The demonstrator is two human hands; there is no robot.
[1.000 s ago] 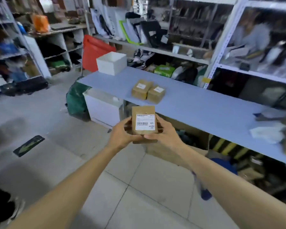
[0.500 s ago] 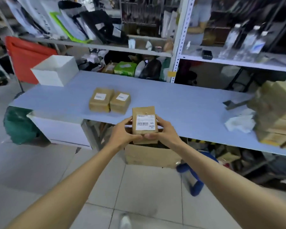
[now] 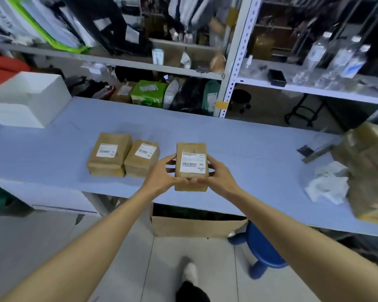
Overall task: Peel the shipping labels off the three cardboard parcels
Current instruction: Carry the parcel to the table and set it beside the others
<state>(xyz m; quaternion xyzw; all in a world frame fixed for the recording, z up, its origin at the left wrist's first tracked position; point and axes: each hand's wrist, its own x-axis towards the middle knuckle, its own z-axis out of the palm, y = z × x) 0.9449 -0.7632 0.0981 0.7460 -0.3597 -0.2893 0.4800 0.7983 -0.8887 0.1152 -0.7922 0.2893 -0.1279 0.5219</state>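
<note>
I hold a small brown cardboard parcel [image 3: 191,149] in front of me, above the near edge of the pale blue table [image 3: 238,147]. Its white shipping label [image 3: 193,163] with a barcode faces me. My left hand [image 3: 159,175] grips the parcel's left side and my right hand [image 3: 219,174] grips its right side, thumbs near the bottom. Two more brown parcels lie side by side on the table to the left: one [image 3: 109,154] with a white label [image 3: 107,150], the other [image 3: 141,159] with a white label [image 3: 145,151].
A white open box [image 3: 24,99] stands at the table's left end. Crumpled white paper [image 3: 327,186] and a stack of brown cardboard [image 3: 371,171] lie at the right. Under the table sit a cardboard carton [image 3: 194,225] and a blue stool [image 3: 262,247]. Shelves [image 3: 227,62] stand behind.
The view has swung right and closer to the table; the two lying parcels now sit left of the one I hold. My grip on the parcel is unchanged.
</note>
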